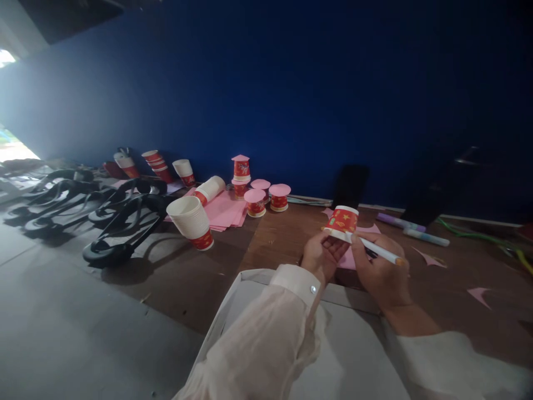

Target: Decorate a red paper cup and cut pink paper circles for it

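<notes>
My left hand (pixel 321 254) is closed around a red paper cup (pixel 342 220) with gold stars and a white rim. The cup is held up over the table's edge, its lower rim facing me. In my right hand (pixel 381 269) is a white marker (pixel 378 248) with an orange end. Its front end is at the cup's lower rim; I cannot tell whether the tip touches. Part of a pink paper sheet (pixel 347 260) shows beneath the hands. Left of them, several red cups topped with pink paper discs (pixel 279 190) stand on the table, two of them stacked.
A stack of white-and-red cups (pixel 189 218) stands at left, by pink sheets (pixel 227 211) and another stack lying down. Black headset-like straps (pixel 120 233) spread further left. Purple (pixel 400 222) and pale markers (pixel 427 238) and pink scraps (pixel 428 258) lie at right. A blue wall (pixel 266 94) rises behind.
</notes>
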A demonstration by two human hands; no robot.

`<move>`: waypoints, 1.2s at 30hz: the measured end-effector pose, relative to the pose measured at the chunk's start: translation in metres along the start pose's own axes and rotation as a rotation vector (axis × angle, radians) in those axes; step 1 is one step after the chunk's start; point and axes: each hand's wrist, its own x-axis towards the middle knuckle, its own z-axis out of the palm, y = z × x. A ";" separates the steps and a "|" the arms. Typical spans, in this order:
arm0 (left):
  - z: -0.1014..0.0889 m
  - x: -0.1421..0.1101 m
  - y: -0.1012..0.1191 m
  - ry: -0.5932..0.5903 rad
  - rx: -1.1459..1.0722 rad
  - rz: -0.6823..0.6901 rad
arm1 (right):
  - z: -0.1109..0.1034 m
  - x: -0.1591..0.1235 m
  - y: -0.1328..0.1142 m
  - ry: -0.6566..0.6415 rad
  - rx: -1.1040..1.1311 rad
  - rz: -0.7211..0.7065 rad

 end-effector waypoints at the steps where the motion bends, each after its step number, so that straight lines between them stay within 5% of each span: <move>1: 0.000 0.000 0.000 0.001 -0.002 0.001 | 0.000 0.000 0.000 0.002 -0.001 -0.002; 36: 0.000 0.000 0.004 0.038 0.014 -0.002 | -0.001 0.000 0.000 -0.019 -0.006 0.070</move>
